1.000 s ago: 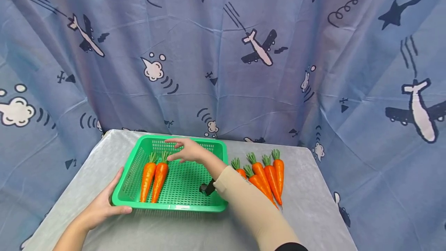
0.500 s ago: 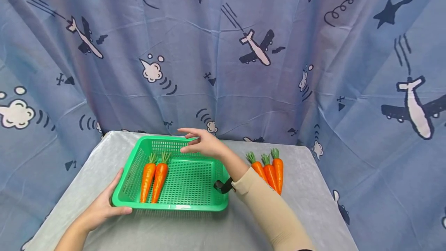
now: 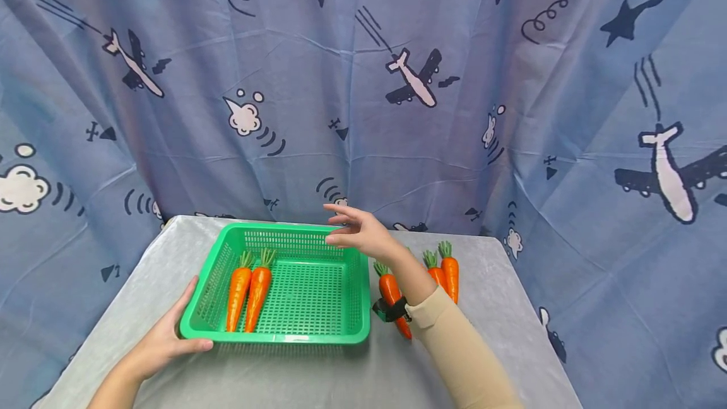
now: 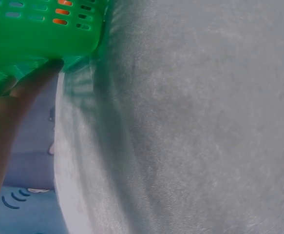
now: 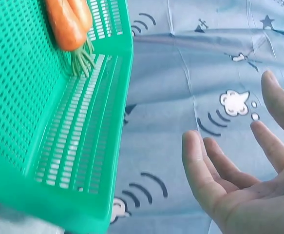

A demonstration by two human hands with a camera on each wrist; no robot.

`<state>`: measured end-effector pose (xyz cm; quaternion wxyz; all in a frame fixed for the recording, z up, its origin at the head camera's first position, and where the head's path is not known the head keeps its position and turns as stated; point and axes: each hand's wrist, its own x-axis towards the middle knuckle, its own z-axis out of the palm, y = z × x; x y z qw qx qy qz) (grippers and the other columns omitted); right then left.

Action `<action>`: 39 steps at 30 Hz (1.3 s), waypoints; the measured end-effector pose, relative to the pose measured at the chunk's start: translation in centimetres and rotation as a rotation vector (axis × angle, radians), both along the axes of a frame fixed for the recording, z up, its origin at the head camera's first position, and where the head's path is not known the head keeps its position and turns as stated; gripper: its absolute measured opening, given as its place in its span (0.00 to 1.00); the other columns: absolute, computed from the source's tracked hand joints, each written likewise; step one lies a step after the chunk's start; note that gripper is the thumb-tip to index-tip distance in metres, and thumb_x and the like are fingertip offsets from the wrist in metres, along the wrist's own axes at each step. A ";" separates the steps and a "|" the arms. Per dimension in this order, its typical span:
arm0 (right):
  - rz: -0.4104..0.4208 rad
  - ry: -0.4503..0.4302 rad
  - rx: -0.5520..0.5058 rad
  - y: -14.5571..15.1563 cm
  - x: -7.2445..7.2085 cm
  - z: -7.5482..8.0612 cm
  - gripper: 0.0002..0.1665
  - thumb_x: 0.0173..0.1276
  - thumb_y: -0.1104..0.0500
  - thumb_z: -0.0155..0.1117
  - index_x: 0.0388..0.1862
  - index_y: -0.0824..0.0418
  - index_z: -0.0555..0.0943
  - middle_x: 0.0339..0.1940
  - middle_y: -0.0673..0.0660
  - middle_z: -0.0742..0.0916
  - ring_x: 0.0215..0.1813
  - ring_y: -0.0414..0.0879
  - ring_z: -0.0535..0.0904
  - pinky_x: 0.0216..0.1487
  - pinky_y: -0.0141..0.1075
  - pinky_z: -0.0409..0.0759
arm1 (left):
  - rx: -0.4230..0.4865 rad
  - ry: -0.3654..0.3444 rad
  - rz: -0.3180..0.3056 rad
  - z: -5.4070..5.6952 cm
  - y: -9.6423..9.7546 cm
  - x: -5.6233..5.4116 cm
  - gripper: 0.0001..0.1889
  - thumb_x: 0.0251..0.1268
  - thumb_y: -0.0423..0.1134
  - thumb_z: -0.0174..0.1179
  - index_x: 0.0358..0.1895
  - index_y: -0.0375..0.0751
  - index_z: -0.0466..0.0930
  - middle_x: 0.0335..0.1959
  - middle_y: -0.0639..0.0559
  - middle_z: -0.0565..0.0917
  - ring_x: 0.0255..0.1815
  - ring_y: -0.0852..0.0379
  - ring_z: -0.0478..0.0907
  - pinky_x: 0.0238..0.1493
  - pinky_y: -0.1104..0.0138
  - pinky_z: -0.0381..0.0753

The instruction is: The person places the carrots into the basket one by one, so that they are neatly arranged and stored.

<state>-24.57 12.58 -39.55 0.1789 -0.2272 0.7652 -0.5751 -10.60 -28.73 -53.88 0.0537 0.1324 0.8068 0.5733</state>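
The right hand is what has changed most: a second ago it hung near the leafy ends of the carrots inside the basket, and now it hangs in the air by the basket's far right corner, apart from the rim in the right wrist view. Its fingers are spread loosely and it holds nothing. The sleeve and the black wrist strap have shifted right with it, so the arm now crosses the carrots on the tabletop differently.

Inside the basket, the left carrot and its neighbour lie side by side against the left part, leafy ends toward the far wall, just as they did a second ago. That suggests both are settled there and the right hand is free of them. Right of the basket, the nearest carrot is partly hidden by the strap, while the far right carrot and the one beside it show past the forearm; how many more the arm covers cannot be told.

The left hand has hardly moved: its fingers and thumb lie straight against the basket's near left corner, seemingly steadying it
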 end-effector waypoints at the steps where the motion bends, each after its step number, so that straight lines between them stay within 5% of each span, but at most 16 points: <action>1: -0.007 0.002 -0.004 0.4 0.0 -0.1 0.40 0.68 0.58 0.72 0.76 0.39 0.69 0.70 0.58 0.77 0.63 0.55 0.80 0.58 0.49 0.81 | 0.005 -0.001 -0.002 0.0 0.0 0.0 0.64 0.53 0.26 0.72 0.83 0.52 0.31 0.79 0.26 0.43 0.58 0.72 0.71 0.54 0.83 0.68; 15: -0.089 0.012 0.013 5.8 0.0 -0.9 0.37 0.68 0.54 0.72 0.74 0.40 0.71 0.70 0.59 0.77 0.63 0.57 0.80 0.57 0.48 0.82 | 0.035 -0.041 -0.010 0.3 -0.1 -0.1 0.64 0.55 0.26 0.71 0.83 0.57 0.29 0.79 0.25 0.40 0.56 0.69 0.75 0.52 0.79 0.72; 23: -0.165 -0.012 0.010 9.4 0.5 -2.4 0.36 0.71 0.55 0.69 0.76 0.42 0.70 0.71 0.60 0.76 0.67 0.59 0.77 0.58 0.48 0.82 | 0.023 -0.018 -0.003 0.0 -0.1 0.0 0.65 0.54 0.25 0.71 0.83 0.58 0.30 0.79 0.25 0.40 0.59 0.75 0.69 0.54 0.83 0.67; 39: -0.333 -0.062 0.079 17.1 1.6 -5.1 0.40 0.70 0.49 0.69 0.78 0.47 0.67 0.73 0.63 0.73 0.68 0.62 0.75 0.63 0.57 0.76 | 0.033 -0.019 -0.006 -0.1 0.0 0.1 0.65 0.54 0.24 0.71 0.83 0.56 0.30 0.79 0.24 0.41 0.58 0.73 0.73 0.54 0.82 0.69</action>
